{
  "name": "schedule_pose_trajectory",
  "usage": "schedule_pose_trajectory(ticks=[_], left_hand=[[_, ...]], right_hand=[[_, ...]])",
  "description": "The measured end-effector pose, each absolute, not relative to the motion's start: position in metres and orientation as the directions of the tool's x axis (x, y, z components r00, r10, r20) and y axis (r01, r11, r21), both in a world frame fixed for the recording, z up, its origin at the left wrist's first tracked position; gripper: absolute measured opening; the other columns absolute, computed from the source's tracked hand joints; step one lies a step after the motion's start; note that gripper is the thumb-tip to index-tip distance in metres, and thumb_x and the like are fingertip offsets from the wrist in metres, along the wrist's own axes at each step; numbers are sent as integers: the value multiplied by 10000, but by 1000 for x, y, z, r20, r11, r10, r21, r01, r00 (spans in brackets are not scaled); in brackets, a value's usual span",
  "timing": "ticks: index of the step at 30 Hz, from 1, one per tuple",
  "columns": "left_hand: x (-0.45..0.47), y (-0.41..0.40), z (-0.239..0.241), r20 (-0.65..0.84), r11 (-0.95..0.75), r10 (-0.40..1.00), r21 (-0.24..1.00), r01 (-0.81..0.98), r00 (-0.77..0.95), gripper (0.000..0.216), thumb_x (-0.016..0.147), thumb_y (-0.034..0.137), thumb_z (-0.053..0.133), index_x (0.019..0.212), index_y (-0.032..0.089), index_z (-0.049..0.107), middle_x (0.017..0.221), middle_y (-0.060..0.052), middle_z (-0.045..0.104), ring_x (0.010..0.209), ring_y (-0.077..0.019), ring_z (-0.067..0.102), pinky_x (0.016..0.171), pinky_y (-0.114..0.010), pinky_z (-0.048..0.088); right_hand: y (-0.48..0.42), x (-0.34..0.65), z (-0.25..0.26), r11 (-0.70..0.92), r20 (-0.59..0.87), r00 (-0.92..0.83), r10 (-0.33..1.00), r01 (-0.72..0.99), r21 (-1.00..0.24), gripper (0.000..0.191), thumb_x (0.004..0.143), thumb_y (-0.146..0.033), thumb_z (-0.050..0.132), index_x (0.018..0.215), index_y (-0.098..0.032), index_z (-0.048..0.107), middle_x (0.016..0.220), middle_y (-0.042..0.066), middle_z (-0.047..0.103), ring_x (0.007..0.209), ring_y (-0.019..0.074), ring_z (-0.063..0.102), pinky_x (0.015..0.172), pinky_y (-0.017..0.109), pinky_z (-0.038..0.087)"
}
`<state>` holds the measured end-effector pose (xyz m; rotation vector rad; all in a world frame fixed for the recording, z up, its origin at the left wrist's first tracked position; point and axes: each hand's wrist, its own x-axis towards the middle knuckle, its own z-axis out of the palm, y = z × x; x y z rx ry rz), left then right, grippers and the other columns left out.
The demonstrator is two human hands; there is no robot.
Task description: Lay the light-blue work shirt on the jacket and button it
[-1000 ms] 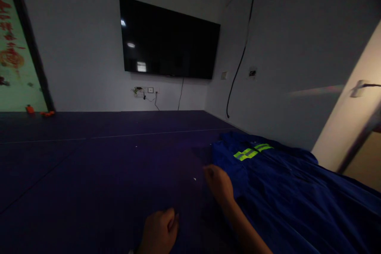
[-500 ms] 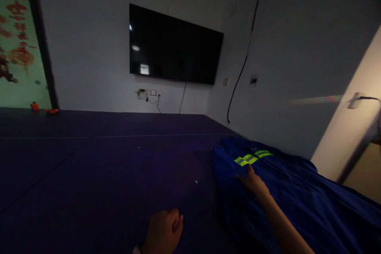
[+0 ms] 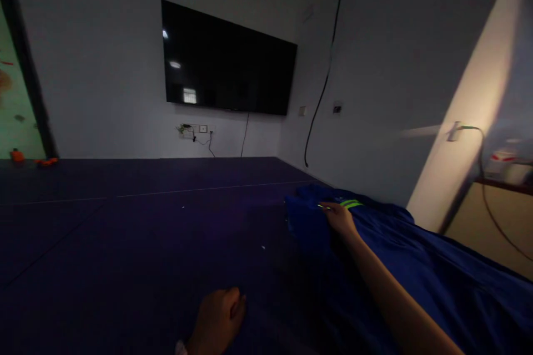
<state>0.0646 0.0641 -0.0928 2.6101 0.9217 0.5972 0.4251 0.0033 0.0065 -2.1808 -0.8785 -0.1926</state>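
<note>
A blue work garment (image 3: 416, 266) with a yellow-green reflective stripe (image 3: 350, 204) lies spread on the dark purple floor mat (image 3: 125, 233), running from centre to the lower right. My right hand (image 3: 339, 217) is stretched far forward and rests on the garment's far end beside the stripe, its fingers curled over the cloth there. My left hand (image 3: 216, 316) sits low near the bottom edge on the mat, fingers loosely curled, nothing visible in it.
A black wall-mounted screen (image 3: 227, 64) hangs ahead, sockets and cables beneath it. A black cable (image 3: 322, 83) runs down the right wall. Small orange objects (image 3: 33, 158) lie at far left by a doorway. A pale cabinet or door (image 3: 470, 138) with a cord stands at right.
My right arm has reached further forward, from the near edge of the garment to its far end at the reflective stripe. My left hand stayed low on the mat. The view shifted slightly.
</note>
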Motion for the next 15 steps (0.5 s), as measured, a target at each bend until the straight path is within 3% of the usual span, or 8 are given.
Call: schedule_pose_trajectory(ticks=[7, 10, 12, 15], left_hand=[[67, 65, -91, 257, -714, 665, 497, 494, 702, 368, 827, 458, 408, 623, 181, 539, 581, 2, 591, 551, -117, 538, 521, -209, 332], [75, 55, -73, 178, -639, 667, 636, 433, 723, 365, 742, 520, 526, 869, 182, 581, 691, -13, 636, 607, -136, 565, 562, -224, 410], [85, 45, -57, 181, -574, 641, 758, 309, 746, 617, 683, 516, 608, 1172, 167, 471, 976, -95, 645, 779, -181, 604, 664, -277, 471], [106, 30, -30, 289, -455, 619, 890, 34, 731, 1011, 645, 502, 666, 1401, 148, 96, 1383, -211, 326, 1165, -267, 462, 890, -384, 439]], right_hand=[[18, 373, 59, -342, 623, 665, 412, 746, -571, 326, 799, -164, 428, 1013, -117, 670, 974, 99, 681, 897, 200, 629, 801, 272, 466], [21, 347, 87, -253, 720, 573, 391, 819, -515, 320, 815, -155, 423, 1022, -122, 665, 1008, 95, 670, 953, 214, 613, 857, 319, 456], [23, 325, 106, -169, 762, 499, 413, 864, -474, 317, 820, -141, 424, 1034, -125, 658, 1019, 87, 667, 975, 221, 605, 876, 349, 452], [30, 284, 130, -47, 777, 400, 486, 900, -434, 316, 814, -98, 436, 1054, -113, 641, 1028, 78, 660, 1017, 219, 586, 921, 375, 426]])
